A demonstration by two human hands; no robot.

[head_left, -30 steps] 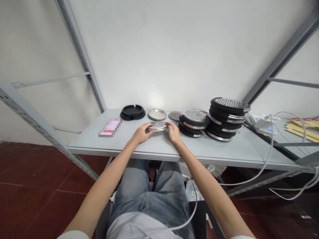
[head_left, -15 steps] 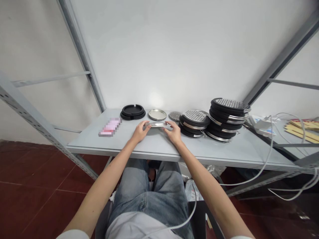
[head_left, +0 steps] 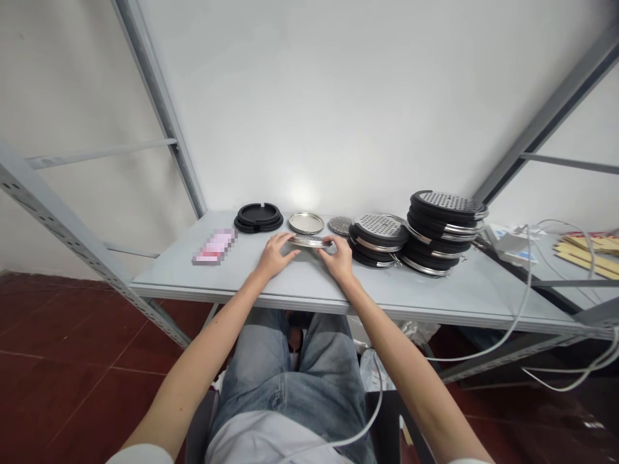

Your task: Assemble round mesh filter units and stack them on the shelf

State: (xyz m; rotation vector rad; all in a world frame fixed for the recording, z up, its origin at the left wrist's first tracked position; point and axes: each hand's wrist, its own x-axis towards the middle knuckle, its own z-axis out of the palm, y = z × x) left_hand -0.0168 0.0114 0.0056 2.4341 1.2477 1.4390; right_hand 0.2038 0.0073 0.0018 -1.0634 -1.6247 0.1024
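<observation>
Just above the tabletop, a thin round metal disc is tilted nearly edge-on between my hands. My left hand has its fingertips at the disc's left rim, with the thumb reaching out below it. Closed on the right rim is my right hand, its thumb underneath and fingers at the edge. Behind the disc lies a shallow round metal lid. Right of the lid is a perforated metal disc. Black rings are stacked at the back left.
To the right stand a short stack and a taller stack of black-rimmed perforated discs with metal bands. A blurred pink item lies on the left. White cables hang over the table's right end. Metal posts frame the table.
The metal disc has shifted slightly right and tipped so more of its upper face shows. My left thumb has moved off its edge and spread lower.
</observation>
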